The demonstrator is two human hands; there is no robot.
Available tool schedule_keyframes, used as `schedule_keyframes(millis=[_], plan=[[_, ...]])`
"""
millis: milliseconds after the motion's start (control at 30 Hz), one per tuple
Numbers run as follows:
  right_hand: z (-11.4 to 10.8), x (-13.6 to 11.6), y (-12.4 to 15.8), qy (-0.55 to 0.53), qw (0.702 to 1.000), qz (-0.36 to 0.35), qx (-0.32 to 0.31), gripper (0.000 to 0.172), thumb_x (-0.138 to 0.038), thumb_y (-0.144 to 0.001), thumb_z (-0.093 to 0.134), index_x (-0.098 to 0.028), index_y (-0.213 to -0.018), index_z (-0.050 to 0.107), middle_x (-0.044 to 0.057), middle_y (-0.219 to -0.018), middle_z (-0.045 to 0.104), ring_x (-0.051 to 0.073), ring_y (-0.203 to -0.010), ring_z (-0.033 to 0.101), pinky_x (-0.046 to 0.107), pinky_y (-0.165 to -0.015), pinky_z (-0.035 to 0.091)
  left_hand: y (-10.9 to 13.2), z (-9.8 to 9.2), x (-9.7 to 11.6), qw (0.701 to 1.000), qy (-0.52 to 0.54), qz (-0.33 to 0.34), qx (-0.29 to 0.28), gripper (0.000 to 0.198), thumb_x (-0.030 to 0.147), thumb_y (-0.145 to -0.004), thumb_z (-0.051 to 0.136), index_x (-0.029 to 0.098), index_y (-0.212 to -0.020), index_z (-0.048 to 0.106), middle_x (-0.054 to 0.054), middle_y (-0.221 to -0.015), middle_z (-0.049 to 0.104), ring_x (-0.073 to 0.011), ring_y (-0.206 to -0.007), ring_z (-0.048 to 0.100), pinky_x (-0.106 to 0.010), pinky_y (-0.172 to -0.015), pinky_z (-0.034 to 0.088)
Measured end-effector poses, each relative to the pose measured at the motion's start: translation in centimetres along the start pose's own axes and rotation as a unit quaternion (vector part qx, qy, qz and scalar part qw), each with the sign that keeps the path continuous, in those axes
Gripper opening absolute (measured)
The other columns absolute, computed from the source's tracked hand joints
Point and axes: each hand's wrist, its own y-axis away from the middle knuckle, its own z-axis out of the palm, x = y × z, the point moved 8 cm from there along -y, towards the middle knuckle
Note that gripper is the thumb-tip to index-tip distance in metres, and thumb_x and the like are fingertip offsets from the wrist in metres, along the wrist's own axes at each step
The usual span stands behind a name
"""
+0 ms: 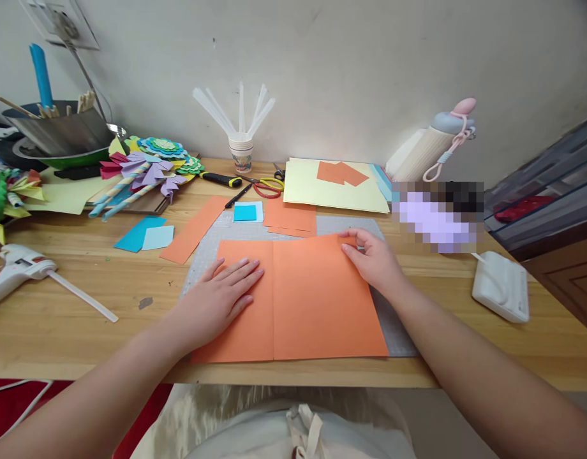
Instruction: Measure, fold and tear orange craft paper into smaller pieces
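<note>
A large sheet of orange paper [317, 299] with a vertical crease lies on a grey cutting mat [399, 331] before me. My left hand [221, 293] rests flat on the sheet's left part, fingers stretched out. At the far right corner, my right hand [370, 255] pinches the paper's edge between thumb and fingers. Beyond the sheet lie an orange strip [198, 229], smaller orange pieces [293, 220] and a blue square [244, 213] on pale paper.
A hot glue gun [20, 274] with a glue stick is at left, near paper flowers [150, 166]. Behind are a cutter [221, 179], scissors [269, 186], a paper cup [240, 153] of glue sticks and yellow paper [303, 185]. A white device [501, 287] and a bottle [432, 143] stand right.
</note>
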Motion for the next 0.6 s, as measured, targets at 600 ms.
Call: schedule_keyframes(millis=[600], plan=[[0.2, 0.0, -1.5, 0.159, 0.986, -0.020, 0.045, 0.032, -0.036, -0.083, 0.050, -0.024, -0.111, 0.055, 0.000, -0.076, 0.063, 0.019, -0.068, 0.057, 0.029, -0.061, 0.039, -6.2, -1.6, -0.3, 0.991, -0.060, -0.101, 0.070, 0.043, 0.027, -0.095, 0.028, 0.021, -0.129, 0.053, -0.012, -0.107, 0.057, -0.0280, -0.100, 0.051, -0.042, -0.086, 0.044]])
